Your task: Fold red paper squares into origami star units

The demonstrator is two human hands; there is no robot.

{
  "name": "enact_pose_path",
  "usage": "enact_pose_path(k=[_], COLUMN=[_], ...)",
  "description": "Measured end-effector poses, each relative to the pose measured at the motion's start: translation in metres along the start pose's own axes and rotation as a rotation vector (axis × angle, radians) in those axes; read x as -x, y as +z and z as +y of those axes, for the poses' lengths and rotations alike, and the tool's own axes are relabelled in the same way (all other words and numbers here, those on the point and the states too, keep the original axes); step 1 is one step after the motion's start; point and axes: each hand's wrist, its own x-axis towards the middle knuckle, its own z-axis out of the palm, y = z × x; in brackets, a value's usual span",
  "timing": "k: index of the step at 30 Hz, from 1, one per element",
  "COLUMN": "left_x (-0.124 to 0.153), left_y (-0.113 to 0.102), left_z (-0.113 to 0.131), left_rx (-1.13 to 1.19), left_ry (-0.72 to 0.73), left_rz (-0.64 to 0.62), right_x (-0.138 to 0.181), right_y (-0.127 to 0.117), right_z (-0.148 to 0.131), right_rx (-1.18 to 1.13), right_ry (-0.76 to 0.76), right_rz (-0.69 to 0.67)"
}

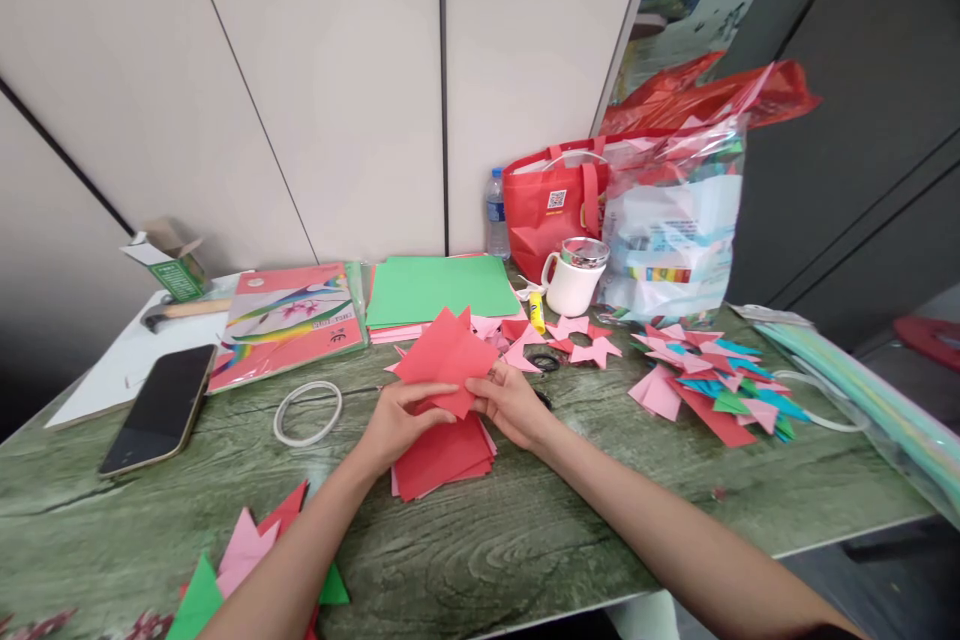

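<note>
A square of red paper point(448, 352) is held up, turned cornerwise, between my two hands. My left hand point(409, 420) pinches its lower left side with thumb and fingers. At the lower right edge, my right hand point(510, 402) grips the same sheet, its thumb on the front. Just beneath lies a pile of red and pink paper squares point(444, 460) on the table. Behind the held sheet, several folded pink and red paper pieces point(592, 345) rest, partly hidden by it. Folded green, pink and red pieces point(247, 555) lie under my left forearm.
Green paper sheets point(442, 288), a coloured paper pack point(289, 320) and a phone point(159, 410) lie on the table point(525, 540). A white mug point(576, 280), glue stick point(537, 312), water bottle point(496, 215) and red bag point(536, 220) stand behind. Folded pieces point(720, 375) are heaped right.
</note>
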Motion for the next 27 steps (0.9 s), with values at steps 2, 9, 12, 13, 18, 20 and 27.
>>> enact_pose_path(k=[2,9,12,13,18,20,27], left_x=[0.0,-0.002,-0.001,-0.001,-0.001,-0.001,-0.002], left_y=[0.0,-0.002,-0.001,0.0,0.005,0.007,0.008], left_z=[0.001,-0.006,-0.007,-0.006,0.001,0.003,0.003], left_rx=[-0.008,0.099,0.163,0.188,0.395,0.475,0.709], left_ry=[-0.004,-0.054,-0.101,-0.114,-0.132,-0.135,-0.171], left_rz=[0.037,0.263,0.308,0.319,0.325,0.294,0.204], right_x=[0.0,0.001,0.003,0.004,0.005,0.006,0.008], right_y=[0.0,-0.003,0.0,0.002,0.006,0.007,0.011], right_z=[-0.002,-0.002,-0.001,0.0,0.001,0.0,-0.003], right_rx=[0.006,0.108,0.215,0.263,0.521,0.549,0.524], right_ry=[0.011,0.015,-0.015,-0.039,-0.195,-0.202,-0.142], right_rz=[-0.018,0.001,-0.001,0.009,0.11,0.139,0.193])
